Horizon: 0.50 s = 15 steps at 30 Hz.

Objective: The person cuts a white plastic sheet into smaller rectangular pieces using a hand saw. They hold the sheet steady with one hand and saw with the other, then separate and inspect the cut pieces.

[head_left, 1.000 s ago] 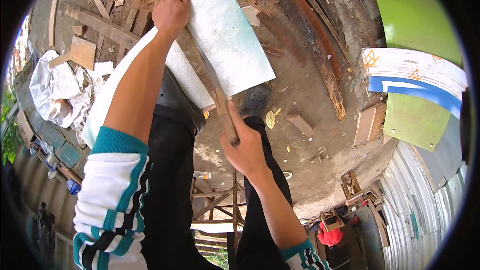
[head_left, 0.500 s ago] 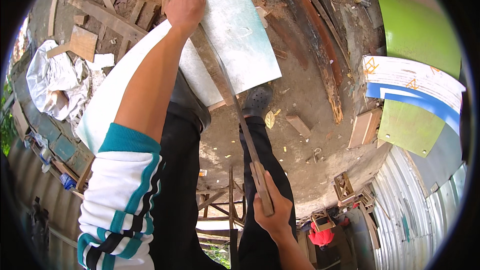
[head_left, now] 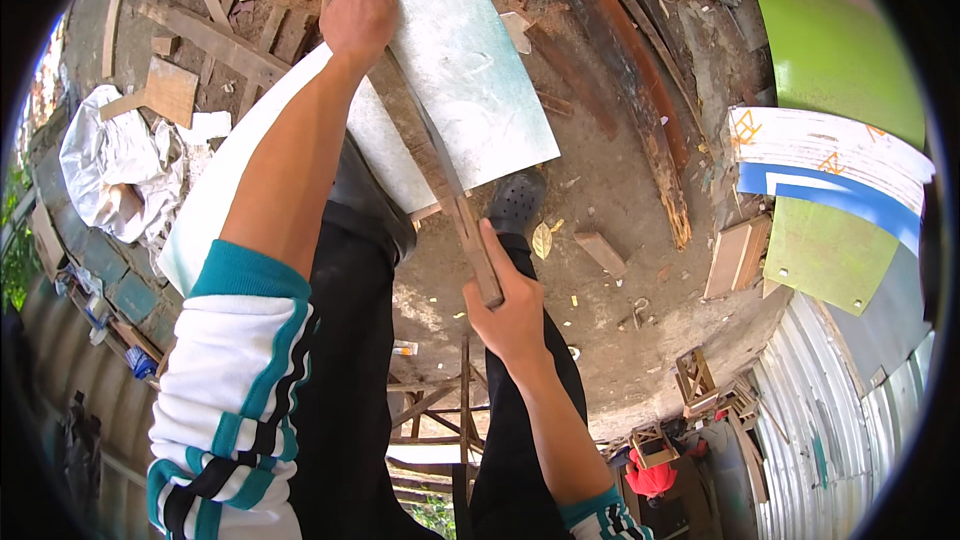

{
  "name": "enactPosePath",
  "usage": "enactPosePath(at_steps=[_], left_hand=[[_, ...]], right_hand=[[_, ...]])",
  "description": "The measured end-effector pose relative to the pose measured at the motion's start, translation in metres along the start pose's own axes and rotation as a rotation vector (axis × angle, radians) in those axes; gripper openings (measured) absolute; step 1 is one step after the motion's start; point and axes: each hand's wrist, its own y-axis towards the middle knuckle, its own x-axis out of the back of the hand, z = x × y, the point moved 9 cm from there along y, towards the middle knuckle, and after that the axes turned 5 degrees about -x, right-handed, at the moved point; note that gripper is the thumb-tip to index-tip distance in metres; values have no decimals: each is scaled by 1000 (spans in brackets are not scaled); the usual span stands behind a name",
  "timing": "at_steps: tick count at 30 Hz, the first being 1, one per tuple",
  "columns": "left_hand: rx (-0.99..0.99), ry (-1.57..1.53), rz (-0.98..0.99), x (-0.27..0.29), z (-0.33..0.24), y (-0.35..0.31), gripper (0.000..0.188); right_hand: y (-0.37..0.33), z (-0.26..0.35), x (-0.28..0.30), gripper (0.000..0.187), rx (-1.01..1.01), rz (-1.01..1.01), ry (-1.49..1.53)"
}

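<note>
My right hand (head_left: 508,308) is closed round the wooden handle of a long handsaw (head_left: 440,145), whose narrow blade is seen nearly edge-on. The blade runs away from me along the right side of a brown wooden plank (head_left: 392,100). At the plank's far end my left hand (head_left: 360,22) is closed over it and bears down, its fingertips partly hidden. Right of the blade lies a pale white-green panel (head_left: 478,70); another pale strip (head_left: 378,140) shows left of the plank. My left leg rests against that strip, and my right shoe (head_left: 517,198) stands by the panel's near corner.
Wood offcuts (head_left: 215,35) and sawdust litter the ground at far left, near a crumpled white sack (head_left: 110,165). A long splintered timber (head_left: 640,110) lies to the right. Green panels (head_left: 840,50) lean beside corrugated metal (head_left: 830,390). A person in red (head_left: 650,475) is at lower right.
My right hand has pushed the saw forward, away from me and slightly left, so its handle now sits close to the panel's near edge. My left hand stays on the plank.
</note>
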Motion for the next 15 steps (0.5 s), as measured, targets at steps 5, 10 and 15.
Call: enactPosePath(at_steps=[5,10,15], left_hand=[[28,-1,-12,0,3,1,71],[-9,-13,-39,1,3,0,69],[-28,4,-61,1,0,0,69]], right_hand=[[-64,29,21,72,-35,-37,-63],[-142,16,55,69,-8,-28,-179],[-99,-6,44,71,82,-67,-122]])
